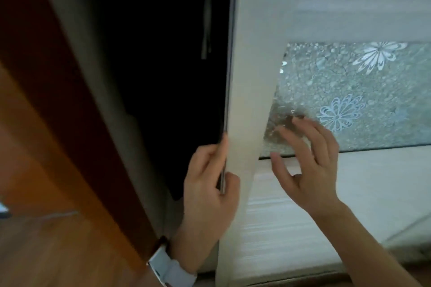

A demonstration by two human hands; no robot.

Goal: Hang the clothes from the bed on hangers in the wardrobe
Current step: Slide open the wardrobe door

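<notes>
At bottom centre my left hand [207, 184], watch [172, 268] on its wrist, curls round the wardrobe door [245, 91] at its metal edge. My right hand [307, 170] is spread, holding nothing, at the flowered glass panel [363, 91]; whether it touches, I cannot tell. Beyond, the wardrobe's dark opening [168, 77] gapes wide at centre frame.

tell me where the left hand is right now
In the head view, the left hand grips the metal edge of the wardrobe door, low centre, just left of the right hand.
</notes>
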